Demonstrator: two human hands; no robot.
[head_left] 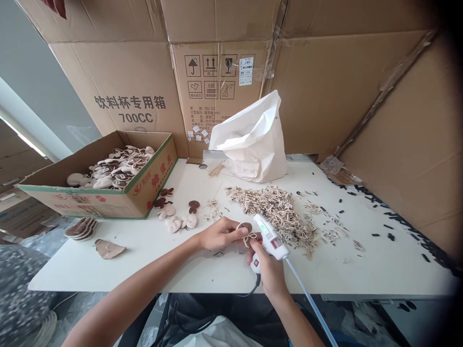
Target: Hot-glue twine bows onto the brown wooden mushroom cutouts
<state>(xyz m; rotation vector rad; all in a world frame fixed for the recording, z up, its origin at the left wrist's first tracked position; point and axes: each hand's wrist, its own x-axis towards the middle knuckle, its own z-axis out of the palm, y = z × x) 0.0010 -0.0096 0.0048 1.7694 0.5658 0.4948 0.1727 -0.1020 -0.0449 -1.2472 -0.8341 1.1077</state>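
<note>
My left hand (220, 234) pinches a small brown plush piece (246, 226) between thumb and fingers. A beige cord bow (249, 237) lies against that piece, close to my right fingertips. My right hand (272, 273) is wrapped round a white hot glue gun (268, 234) with a green light showing. A long translucent glue stick (306, 295) runs out of its back end. The gun's nozzle is hidden from this view. Just beyond both hands spreads a heap of beige cord bows (277, 207).
At the left stands an open cardboard box (83, 205) of brown and cream plush pieces. More plush pieces (177, 222) lie beside it, near a stack of plush shapes (81, 228). A white bag (258, 152) stands behind the heap. Black bits (390, 236) are scattered rightward. Cardboard walls surround the table (152, 270).
</note>
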